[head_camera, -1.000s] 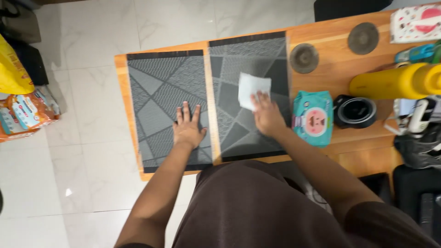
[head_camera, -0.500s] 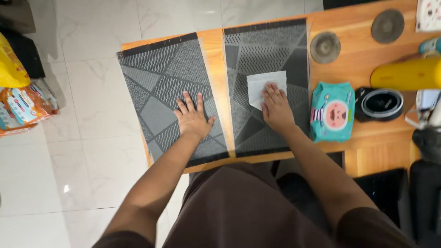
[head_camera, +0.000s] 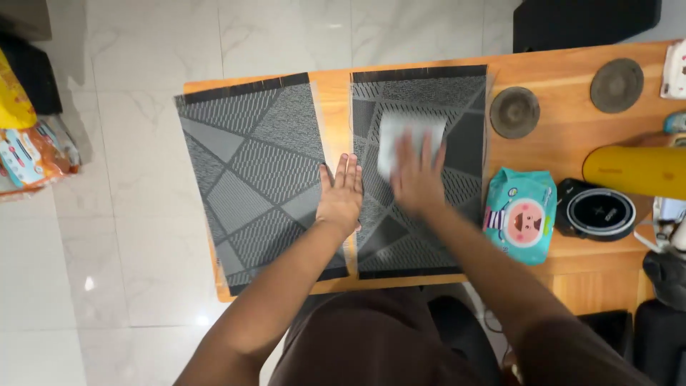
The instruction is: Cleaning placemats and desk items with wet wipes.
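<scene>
My right hand point(head_camera: 416, 182) lies flat, fingers point(head_camera: 427, 151) spread on the wipe point(head_camera: 400, 132), which lies just beyond them (blurred) on the right mat point(head_camera: 457, 121). Left hand point(head_camera: 341, 196) rests open, empty, at the mats' gap.

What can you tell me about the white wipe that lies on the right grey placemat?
The white wipe is a thin, soft-looking rectangular sheet, perhaps paper or cloth. It lies flat on the upper half of the right grey placemat with a geometric pattern, near its middle. The right hand presses on its lower part with spread fingers and hides that part. Wipe and hand are blurred, so no folds or texture can be told.
</scene>
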